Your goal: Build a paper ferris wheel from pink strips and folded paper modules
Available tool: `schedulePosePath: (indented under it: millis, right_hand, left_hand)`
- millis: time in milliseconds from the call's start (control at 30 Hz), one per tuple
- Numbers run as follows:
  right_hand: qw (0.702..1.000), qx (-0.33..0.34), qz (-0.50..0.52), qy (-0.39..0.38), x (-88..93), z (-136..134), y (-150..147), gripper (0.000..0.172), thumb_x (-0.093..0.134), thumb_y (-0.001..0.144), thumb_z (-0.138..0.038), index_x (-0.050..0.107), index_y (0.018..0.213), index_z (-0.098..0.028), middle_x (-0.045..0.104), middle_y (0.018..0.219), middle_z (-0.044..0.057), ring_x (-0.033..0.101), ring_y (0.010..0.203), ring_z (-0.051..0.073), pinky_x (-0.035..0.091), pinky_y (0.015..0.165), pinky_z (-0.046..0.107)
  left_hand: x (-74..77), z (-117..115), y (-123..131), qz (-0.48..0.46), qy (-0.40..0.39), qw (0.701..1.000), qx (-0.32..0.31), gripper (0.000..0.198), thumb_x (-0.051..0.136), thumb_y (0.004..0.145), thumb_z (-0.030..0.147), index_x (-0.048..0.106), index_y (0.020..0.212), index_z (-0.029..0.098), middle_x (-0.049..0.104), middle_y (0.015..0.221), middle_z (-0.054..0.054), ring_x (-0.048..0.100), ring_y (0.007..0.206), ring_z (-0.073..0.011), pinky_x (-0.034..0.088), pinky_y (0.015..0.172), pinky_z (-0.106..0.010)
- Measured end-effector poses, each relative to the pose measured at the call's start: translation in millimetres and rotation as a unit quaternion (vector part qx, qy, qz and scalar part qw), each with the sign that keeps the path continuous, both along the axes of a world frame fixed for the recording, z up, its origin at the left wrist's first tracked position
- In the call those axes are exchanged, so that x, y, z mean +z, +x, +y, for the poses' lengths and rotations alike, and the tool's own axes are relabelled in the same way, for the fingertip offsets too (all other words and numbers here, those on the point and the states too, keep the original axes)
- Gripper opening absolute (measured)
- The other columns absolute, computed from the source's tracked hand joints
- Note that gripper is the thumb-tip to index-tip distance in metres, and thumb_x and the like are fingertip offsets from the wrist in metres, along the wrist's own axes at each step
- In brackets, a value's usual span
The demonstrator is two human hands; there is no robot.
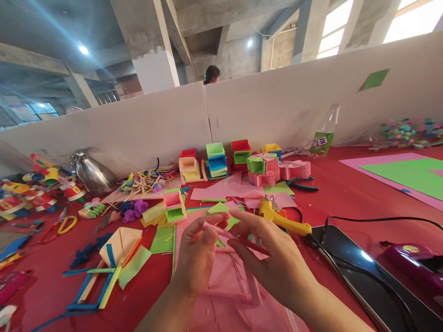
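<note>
L hand (194, 258) just below ctr of frame, thumb up, index curled in a pinch. R hand (277, 253) to its right, back facing up, fingers pointing L, thumb beneath. Index tips v. close. Bare L forearm (166, 306) & R forearm (328, 304) rise from bottom edge.

I count two hands, one left hand (197, 258) and one right hand (280, 253), and one pink paper roll (222, 231) in them. There is one yellow glue gun (287, 223), one bottle (323, 138), one metal jug (93, 173) and one pair of pliers (304, 186). Of lit ceiling lamps (83, 49) there are two, and of persons' heads (210, 74) behind the boards (263, 110), one. The wooden sticks (141, 183) are many; they overlap, so I cannot count them.
</note>
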State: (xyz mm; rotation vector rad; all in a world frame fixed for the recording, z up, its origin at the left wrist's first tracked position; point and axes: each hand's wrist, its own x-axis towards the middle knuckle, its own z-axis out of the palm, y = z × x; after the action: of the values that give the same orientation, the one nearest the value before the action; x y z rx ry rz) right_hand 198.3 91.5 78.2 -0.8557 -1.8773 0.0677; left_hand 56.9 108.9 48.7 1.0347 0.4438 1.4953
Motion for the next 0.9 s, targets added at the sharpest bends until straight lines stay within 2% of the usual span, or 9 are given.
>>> schedulePosePath:
  millis: [367,533,633,800,900]
  right_hand:
    - [0.999,0.019,-0.001,-0.037,0.1,-1.3,-0.2,0.035,0.052,0.084,-0.016,0.044,0.116,-0.028,0.065,0.087,-0.002,0.06,0.073,0.01,0.053,0.066,0.025]
    - [1.0,0.014,-0.002,-0.017,-0.7,-0.5,-0.5,0.038,0.052,0.083,-0.013,0.045,0.117,-0.025,0.064,0.081,-0.002,0.061,0.071,0.011,0.052,0.063,0.024]
    - [1.0,0.015,0.001,-0.016,-2.2,0.7,-0.5,0.041,0.052,0.081,-0.011,0.044,0.119,-0.025,0.064,0.082,-0.001,0.061,0.072,0.011,0.052,0.062,0.022]
    - [0.999,0.009,0.016,-0.049,-3.4,1.1,-0.1,0.044,0.054,0.081,-0.014,0.042,0.121,-0.025,0.064,0.08,-0.003,0.062,0.072,0.009,0.053,0.063,0.02]
    - [0.997,0.006,0.022,-0.067,-3.4,0.9,0.2,0.042,0.053,0.082,-0.016,0.041,0.121,-0.026,0.064,0.081,-0.002,0.063,0.075,0.01,0.053,0.062,0.018]
  left_hand:
    - [-0.2,0.2,-1.5,-0.004,0.024,1.0,-0.014,0.011,0.063,0.079,0.029,0.071,0.086,0.024,0.069,0.096,-0.002,0.059,0.093,-0.0139,0.044,0.087,-0.027]
    - [-1.9,0.7,-1.8,-0.022,-0.003,1.0,-0.022,0.019,0.064,0.079,0.027,0.069,0.097,0.028,0.07,0.088,0.0,0.061,0.086,-0.0113,0.042,0.092,-0.028]
    - [-1.9,0.7,-2.0,-0.014,-0.003,1.0,-0.019,0.02,0.064,0.079,0.029,0.07,0.098,0.026,0.07,0.079,-0.001,0.061,0.088,-0.0136,0.041,0.093,-0.03]
    - [-1.0,-0.4,-0.5,-0.015,-0.029,0.999,0.001,0.017,0.068,0.075,0.031,0.071,0.091,0.028,0.07,0.097,-0.002,0.06,0.098,-0.0165,0.042,0.089,-0.028]
    - [0.8,-1.4,2.4,0.0,-0.042,0.999,-0.006,0.012,0.07,0.073,0.03,0.072,0.085,0.027,0.07,0.097,-0.001,0.061,0.096,-0.0165,0.042,0.089,-0.029]
